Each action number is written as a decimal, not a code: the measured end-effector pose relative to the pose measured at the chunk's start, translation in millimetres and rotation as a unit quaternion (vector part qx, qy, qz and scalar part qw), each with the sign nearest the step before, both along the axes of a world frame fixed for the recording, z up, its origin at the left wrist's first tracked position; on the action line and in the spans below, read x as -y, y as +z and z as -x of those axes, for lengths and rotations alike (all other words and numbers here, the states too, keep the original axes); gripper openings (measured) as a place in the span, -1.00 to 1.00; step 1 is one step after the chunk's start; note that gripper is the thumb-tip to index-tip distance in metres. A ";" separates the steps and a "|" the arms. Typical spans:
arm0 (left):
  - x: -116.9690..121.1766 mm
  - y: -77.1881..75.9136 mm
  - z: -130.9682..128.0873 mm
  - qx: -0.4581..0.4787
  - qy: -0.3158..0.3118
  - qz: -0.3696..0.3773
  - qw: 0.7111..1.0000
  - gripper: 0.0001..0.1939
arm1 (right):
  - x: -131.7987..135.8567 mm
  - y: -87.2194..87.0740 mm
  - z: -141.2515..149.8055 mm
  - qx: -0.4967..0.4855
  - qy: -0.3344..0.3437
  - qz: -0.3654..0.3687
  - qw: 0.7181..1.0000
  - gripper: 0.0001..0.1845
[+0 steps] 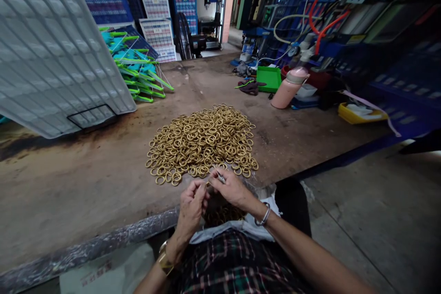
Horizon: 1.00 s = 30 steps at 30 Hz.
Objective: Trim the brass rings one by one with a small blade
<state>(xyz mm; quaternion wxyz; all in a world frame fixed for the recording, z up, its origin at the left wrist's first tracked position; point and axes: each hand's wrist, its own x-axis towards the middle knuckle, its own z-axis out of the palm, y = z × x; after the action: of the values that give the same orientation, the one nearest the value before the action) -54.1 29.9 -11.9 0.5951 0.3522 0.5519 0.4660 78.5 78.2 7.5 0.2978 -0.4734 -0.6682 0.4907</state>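
A heap of brass-coloured rings [203,138] lies on the brown table in front of me. At its near edge my left hand [193,202] is closed, thumb against fingers, on a single brass ring [207,184], of which only a small part shows. Touching close beside it, my right hand [232,188] is closed around a small silvery metal tool [221,178]; its kind is hard to make out. More rings [223,216] sit below my hands in a pale cloth bag or sheet [237,226] on my lap, partly hidden by my hands.
A white ribbed plastic crate [69,55] leans at the left, beside green and turquoise plastic pieces [141,69]. To the right stand a pink bottle [289,88], a green tray [268,79] and a yellow dish [361,114]. The table's plastic-wrapped edge [103,243] runs in front of me.
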 end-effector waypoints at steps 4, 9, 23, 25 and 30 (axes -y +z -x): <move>0.7 2.9 0.3 -0.016 0.018 -0.002 1.000 -0.67 | 1.5 1.7 -0.2 0.024 0.012 -0.033 0.999 -0.85; 5.2 9.0 0.8 0.001 -0.033 -0.012 0.999 -0.69 | 2.9 4.3 1.4 0.019 0.009 -0.003 1.000 -0.86; 10.0 5.9 1.1 0.169 -0.037 0.017 0.985 -0.73 | 5.9 6.8 4.7 -0.023 0.017 0.031 0.999 -0.89; 10.1 7.3 1.1 0.168 -0.034 0.015 0.985 -0.73 | 6.8 6.8 3.9 -0.003 0.008 0.011 1.000 -0.85; 9.8 5.9 1.3 0.112 -0.022 -0.009 0.993 -0.71 | 14.6 2.1 -1.1 0.147 0.036 -0.127 0.980 -0.84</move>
<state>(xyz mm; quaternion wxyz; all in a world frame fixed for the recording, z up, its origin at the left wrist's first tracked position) -55.3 20.1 -6.0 0.6602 0.3151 0.4695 0.4944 79.6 63.6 9.5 0.2362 -0.4745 -0.7782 0.3370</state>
